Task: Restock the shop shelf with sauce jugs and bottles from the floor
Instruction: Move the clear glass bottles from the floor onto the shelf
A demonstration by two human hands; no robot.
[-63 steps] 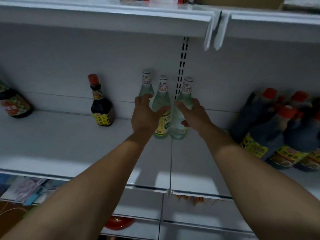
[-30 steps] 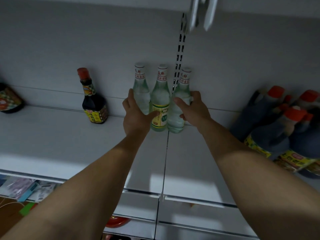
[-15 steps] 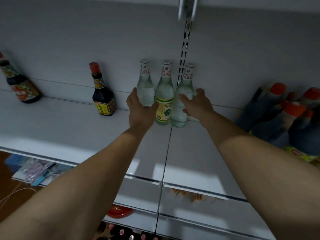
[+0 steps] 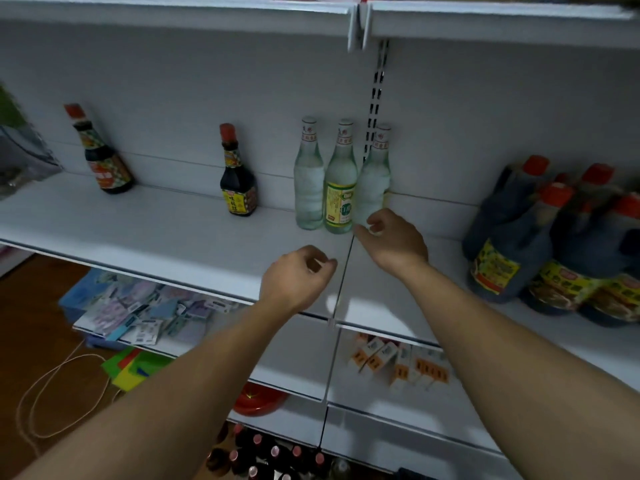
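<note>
Three clear glass bottles (image 4: 341,178) stand upright in a tight row at the back of the white shelf (image 4: 166,237); the middle one shows a yellow-green label. My left hand (image 4: 298,275) hovers over the shelf in front of them, fingers loosely curled and holding nothing. My right hand (image 4: 391,240) is just in front of the rightmost bottle, apart from it, fingers half curled and empty. Large dark sauce jugs (image 4: 540,237) with red caps crowd the right end of the shelf. Several red-capped bottles (image 4: 273,455) stand on the floor below.
Two dark sauce bottles (image 4: 239,178) (image 4: 104,157) stand further left on the same shelf. An upper shelf (image 4: 173,12) overhangs. Lower shelves carry small packets (image 4: 145,313), orange-white boxes (image 4: 398,362) and a red lid (image 4: 259,400). A cord (image 4: 52,393) loops on the wooden floor.
Both hands have let go of the clear bottles and drawn back toward me; the left hand has moved further back. The bottles stay standing at the shelf's back. The camera has tilted up.
</note>
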